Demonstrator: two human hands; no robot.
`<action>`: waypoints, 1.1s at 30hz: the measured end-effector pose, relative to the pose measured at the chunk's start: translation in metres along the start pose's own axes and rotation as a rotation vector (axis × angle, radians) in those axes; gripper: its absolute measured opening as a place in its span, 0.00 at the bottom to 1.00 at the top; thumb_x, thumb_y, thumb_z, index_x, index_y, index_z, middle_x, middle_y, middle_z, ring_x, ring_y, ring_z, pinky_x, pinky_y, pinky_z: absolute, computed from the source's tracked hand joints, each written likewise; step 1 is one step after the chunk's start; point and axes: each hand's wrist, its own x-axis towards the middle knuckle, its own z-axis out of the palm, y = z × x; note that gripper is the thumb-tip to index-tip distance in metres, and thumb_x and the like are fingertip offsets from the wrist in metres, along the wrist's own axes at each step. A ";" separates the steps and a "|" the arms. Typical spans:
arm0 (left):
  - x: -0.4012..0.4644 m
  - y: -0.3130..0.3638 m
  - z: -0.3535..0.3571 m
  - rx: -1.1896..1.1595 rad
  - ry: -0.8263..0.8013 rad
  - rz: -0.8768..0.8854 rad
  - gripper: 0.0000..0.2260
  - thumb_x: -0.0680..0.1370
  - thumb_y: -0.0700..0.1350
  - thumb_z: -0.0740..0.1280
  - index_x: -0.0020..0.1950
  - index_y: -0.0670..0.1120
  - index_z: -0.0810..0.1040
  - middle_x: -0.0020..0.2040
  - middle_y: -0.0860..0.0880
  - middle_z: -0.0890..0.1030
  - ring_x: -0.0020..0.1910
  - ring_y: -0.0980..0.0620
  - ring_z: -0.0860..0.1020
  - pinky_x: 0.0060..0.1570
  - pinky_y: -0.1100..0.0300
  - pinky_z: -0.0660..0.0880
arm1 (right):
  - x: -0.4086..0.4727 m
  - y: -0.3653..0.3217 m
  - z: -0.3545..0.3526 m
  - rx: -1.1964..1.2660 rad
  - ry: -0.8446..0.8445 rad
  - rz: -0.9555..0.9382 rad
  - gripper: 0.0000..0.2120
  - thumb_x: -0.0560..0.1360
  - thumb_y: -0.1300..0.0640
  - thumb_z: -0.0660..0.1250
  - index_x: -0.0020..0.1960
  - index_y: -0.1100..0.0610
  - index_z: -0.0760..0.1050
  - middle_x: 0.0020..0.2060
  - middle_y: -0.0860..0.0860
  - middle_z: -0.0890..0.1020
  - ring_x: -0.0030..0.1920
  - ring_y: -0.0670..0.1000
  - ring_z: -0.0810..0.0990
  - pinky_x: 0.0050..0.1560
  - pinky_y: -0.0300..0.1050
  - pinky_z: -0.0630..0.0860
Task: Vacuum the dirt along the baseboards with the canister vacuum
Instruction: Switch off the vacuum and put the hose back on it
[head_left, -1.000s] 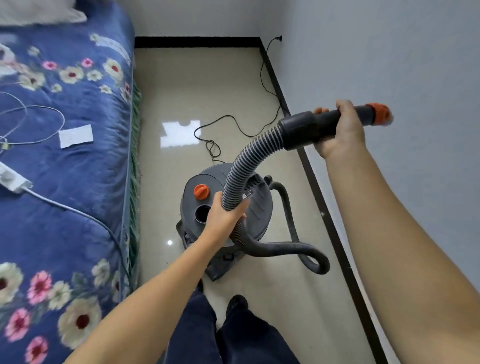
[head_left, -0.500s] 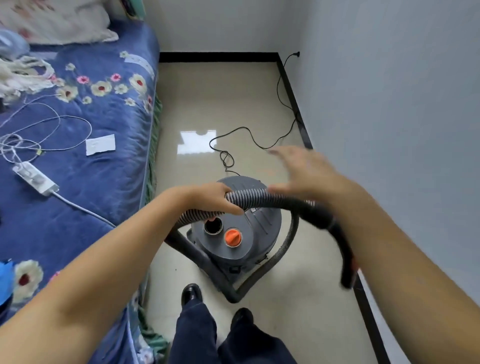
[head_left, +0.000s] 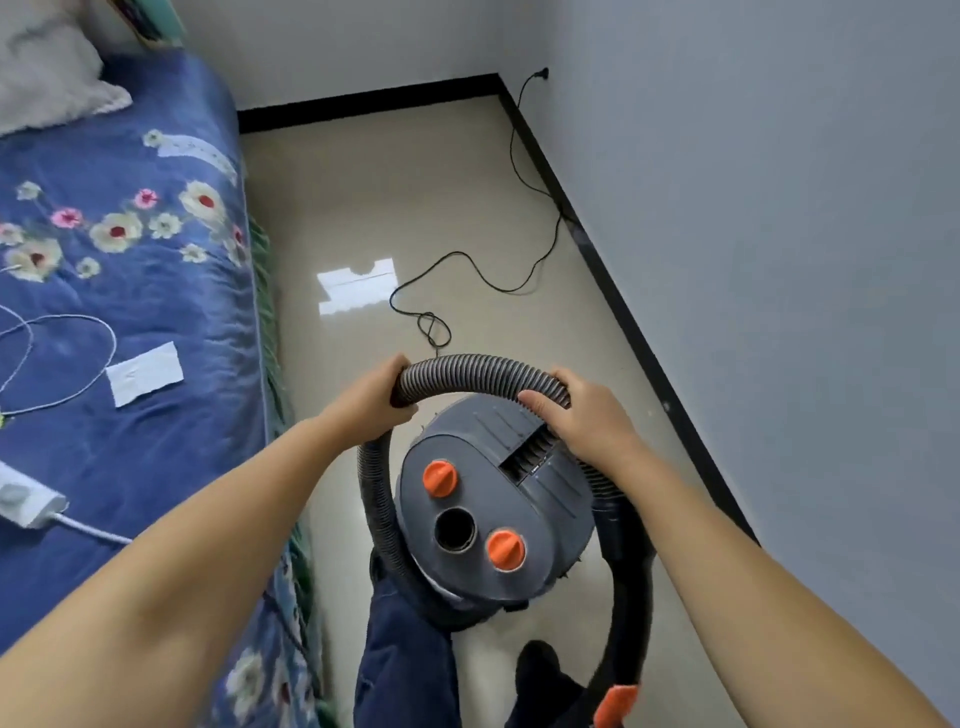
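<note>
One canister vacuum (head_left: 493, 519) sits on the floor right below me, btwn bed and wall: round grey plastic drum, flat lid w/ 2 orange knobs, first (head_left: 440, 478) at 10 o'clock of the 1 open round port (head_left: 455, 529), second (head_left: 505, 550) at 4 o'clock of it, plus 1 slotted vent toward 1 o'clock. One ribbed grey hose (head_left: 478, 370) arcs over the drum's far side; I've got both hands on it. My left hand (head_left: 375, 397) is wrapped tight round the hose at the arc's 10 o'clock end, my right hand (head_left: 582, 410) clamped round it at the 2 o'clock end, fingers curled over the ridges. Hose drops down both sides of the drum; on the right it turns into a smooth black tube ending in 1 orange tip (head_left: 615, 704) at 5 o'clock. One thin black cord (head_left: 467, 265) snakes over the glossy beige tile floor (head_left: 363, 208) toward 12–1 o'clock, up to the wall. Black baseboard (head_left: 649, 343) runs along the right wall & the far wall. At 9 o'clock: 1 bed w/ blue floral quilt (head_left: 130, 312), 1 white paper slip (head_left: 145, 373), 1 white power strip (head_left: 26, 501) w/ cable.
</note>
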 end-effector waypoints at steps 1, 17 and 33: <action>0.016 -0.006 0.004 -0.016 -0.028 0.013 0.16 0.75 0.39 0.67 0.61 0.41 0.69 0.48 0.47 0.74 0.47 0.47 0.73 0.42 0.61 0.64 | 0.009 0.005 0.002 -0.027 0.007 0.046 0.24 0.76 0.40 0.63 0.63 0.57 0.72 0.48 0.54 0.81 0.50 0.56 0.79 0.49 0.46 0.72; 0.236 0.054 0.107 0.515 -0.504 0.461 0.25 0.81 0.43 0.59 0.76 0.53 0.56 0.64 0.42 0.69 0.62 0.41 0.70 0.58 0.48 0.69 | 0.060 0.154 0.067 -0.060 0.169 0.699 0.21 0.81 0.46 0.54 0.70 0.54 0.64 0.65 0.54 0.74 0.63 0.56 0.74 0.61 0.52 0.69; 0.281 0.099 0.231 0.673 -0.779 0.313 0.31 0.76 0.67 0.54 0.71 0.48 0.64 0.71 0.41 0.63 0.71 0.40 0.60 0.69 0.39 0.56 | 0.102 0.271 0.109 0.416 -0.029 0.735 0.23 0.81 0.42 0.52 0.71 0.51 0.65 0.68 0.55 0.71 0.67 0.56 0.69 0.62 0.48 0.65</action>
